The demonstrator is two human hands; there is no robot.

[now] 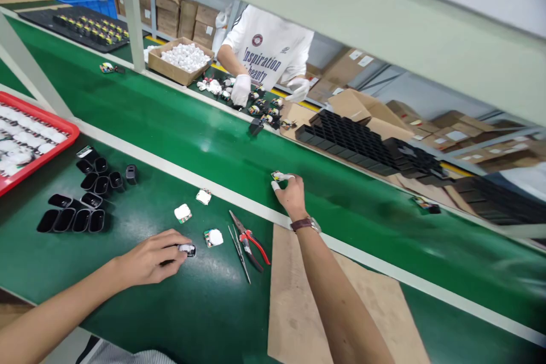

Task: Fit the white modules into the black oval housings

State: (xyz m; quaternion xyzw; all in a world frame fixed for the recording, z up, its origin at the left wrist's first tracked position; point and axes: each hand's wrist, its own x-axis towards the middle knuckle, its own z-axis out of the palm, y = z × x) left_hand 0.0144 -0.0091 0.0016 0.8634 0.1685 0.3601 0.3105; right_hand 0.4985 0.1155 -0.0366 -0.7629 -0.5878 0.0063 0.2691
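Observation:
Over the green table, my left hand point(156, 257) is closed on a small black housing point(188, 250) with white material in its opening. My right hand point(292, 196), white covers on its fingertips and a watch at the wrist, reaches over the green conveyor belt and pinches a small circuit board point(277, 176). Between my hands lie white-topped boards point(214, 237), point(183, 213) and another one point(203, 197) by the belt's rail. Metal tweezers point(239, 254) and red-handled pliers point(249, 240) rest to their right.
Several black housings point(81, 220) stand at the left, near a red tray point(73, 132) of white-topped parts. Cardboard point(290, 296) lies under my right forearm. Across the belt point(205, 136), a person's gloved hands point(241, 90) handle parts beside black trays point(341, 136). A metal post point(130, 11) rises at the left.

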